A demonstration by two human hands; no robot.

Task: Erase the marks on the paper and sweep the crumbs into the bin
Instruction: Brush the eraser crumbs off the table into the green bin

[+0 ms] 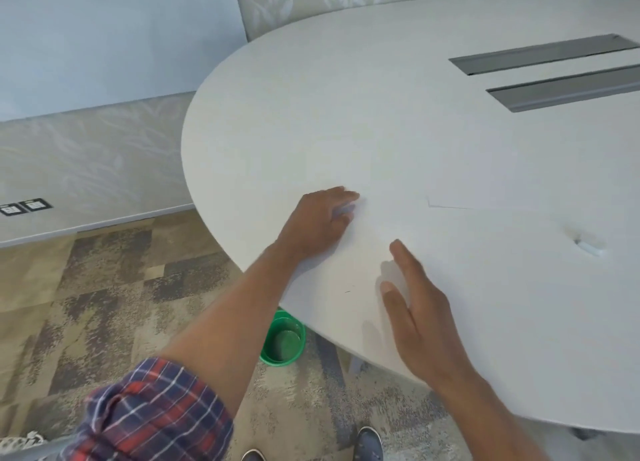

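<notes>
Here no writing can be read. The left hand (320, 223) lies on the white table (381, 131), fingers curled loosely over something pale, perhaps an eraser (346, 210). The right hand (420, 308) rests flat and open on the paper (485, 270). A green bin (283, 341) stands on the carpet (104, 287) below the table's edge, partly hidden.

Bright, even daylight; white bench (415, 149) nearly washed out. Soft shadows beneath both hands. Slight motion blur throughout; wide-angle bowing toward 9 o'clock.
</notes>
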